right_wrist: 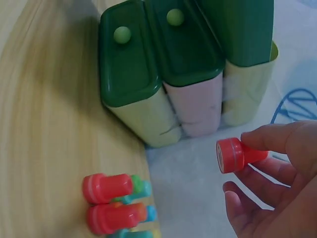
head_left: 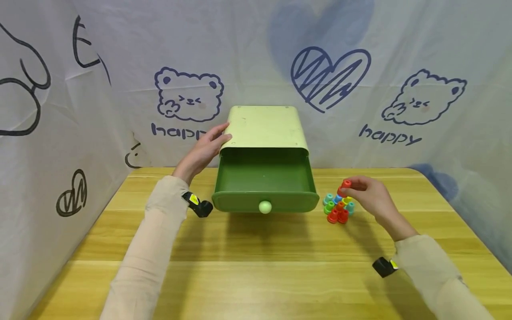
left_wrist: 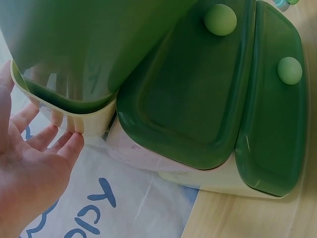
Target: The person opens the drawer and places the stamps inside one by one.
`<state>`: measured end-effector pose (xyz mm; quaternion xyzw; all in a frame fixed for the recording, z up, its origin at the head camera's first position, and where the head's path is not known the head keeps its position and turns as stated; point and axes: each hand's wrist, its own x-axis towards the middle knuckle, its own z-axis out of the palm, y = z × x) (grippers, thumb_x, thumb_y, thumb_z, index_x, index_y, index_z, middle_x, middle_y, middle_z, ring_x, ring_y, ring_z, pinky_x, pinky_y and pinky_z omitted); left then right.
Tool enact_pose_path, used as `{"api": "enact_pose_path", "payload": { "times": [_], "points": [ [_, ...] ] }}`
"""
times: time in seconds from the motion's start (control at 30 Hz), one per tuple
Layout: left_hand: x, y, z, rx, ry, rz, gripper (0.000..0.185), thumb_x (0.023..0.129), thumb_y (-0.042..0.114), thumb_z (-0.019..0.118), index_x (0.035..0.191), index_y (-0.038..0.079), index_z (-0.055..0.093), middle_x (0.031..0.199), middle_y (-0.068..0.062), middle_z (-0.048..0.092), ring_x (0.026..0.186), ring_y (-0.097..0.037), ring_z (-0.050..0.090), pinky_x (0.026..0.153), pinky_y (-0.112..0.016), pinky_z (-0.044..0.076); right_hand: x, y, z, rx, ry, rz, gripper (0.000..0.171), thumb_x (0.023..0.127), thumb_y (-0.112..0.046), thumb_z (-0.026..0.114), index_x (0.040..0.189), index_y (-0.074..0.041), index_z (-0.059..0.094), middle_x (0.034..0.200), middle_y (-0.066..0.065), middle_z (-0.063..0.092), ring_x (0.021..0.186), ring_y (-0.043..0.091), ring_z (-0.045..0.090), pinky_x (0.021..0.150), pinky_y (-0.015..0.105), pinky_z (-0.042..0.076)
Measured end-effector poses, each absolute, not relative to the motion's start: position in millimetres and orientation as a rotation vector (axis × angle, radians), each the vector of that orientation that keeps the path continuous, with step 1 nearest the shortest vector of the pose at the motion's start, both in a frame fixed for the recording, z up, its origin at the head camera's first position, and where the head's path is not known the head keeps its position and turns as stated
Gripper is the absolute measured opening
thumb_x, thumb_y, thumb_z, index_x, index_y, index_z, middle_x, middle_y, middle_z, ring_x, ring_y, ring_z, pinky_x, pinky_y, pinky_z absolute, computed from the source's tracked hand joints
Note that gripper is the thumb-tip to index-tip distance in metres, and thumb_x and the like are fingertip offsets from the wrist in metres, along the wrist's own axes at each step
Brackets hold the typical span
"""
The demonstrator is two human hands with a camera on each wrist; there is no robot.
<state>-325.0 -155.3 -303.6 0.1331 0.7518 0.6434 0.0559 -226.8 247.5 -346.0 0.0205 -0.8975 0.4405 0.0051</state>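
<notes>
My left hand (head_left: 206, 149) rests on the left side of the cream top unit (head_left: 266, 126) of a drawer stack. In the left wrist view its fingertips lie along the cream wall. The unit's green drawer (head_left: 266, 202) is pulled out, and its visible floor is bare. To the right, my right hand (head_left: 370, 193) pinches a red toy stamp (right_wrist: 233, 155) between thumb and fingers, raised over a group of similar stamps (head_left: 333, 216). In the right wrist view the held stamp's round base faces left.
Below the pulled-out drawer are a pink unit (right_wrist: 195, 106) and a lower cream unit (right_wrist: 143, 119), their green fronts closed with round knobs. The stack stands toward the back of the wooden table (head_left: 256, 275), before a printed white cloth (head_left: 256, 53).
</notes>
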Motion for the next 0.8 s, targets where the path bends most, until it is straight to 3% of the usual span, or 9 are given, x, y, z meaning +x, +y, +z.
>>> {"api": "enact_pose_path", "payload": {
  "times": [0.27,0.5,0.8],
  "points": [
    [-326,-155,-303,0.394,2.28,1.954,0.061,0.102,0.026,0.05,0.154,0.01,0.023,0.16,-0.007,0.016,0.144,-0.021,0.018,0.115,-0.039,0.024,-236,241,-319,0.17,-2.876,1.444,0.042,0.096,-0.022,0.063,0.126,0.006,0.056,0.115,0.022,0.064,0.109,0.036,0.057,0.101,0.053,0.041],
    [-325,-154,-303,0.39,2.264,1.966,0.061,0.102,0.026,0.05,0.154,0.01,0.023,0.16,-0.007,0.016,0.144,-0.021,0.017,0.115,-0.038,0.024,-240,234,-298,0.217,-2.926,1.42,0.039,0.095,-0.021,0.063,0.122,0.006,0.058,0.112,0.018,0.065,0.105,0.031,0.057,0.092,0.042,0.048],
    [-325,-154,-304,0.392,2.254,1.975,0.061,0.102,0.026,0.05,0.154,0.01,0.023,0.16,-0.007,0.016,0.144,-0.021,0.017,0.115,-0.038,0.024,-245,217,-268,0.318,-2.966,1.371,0.034,0.093,-0.019,0.066,0.119,0.002,0.061,0.113,0.017,0.066,0.107,0.034,0.058,0.101,0.054,0.041]
  ]
}}
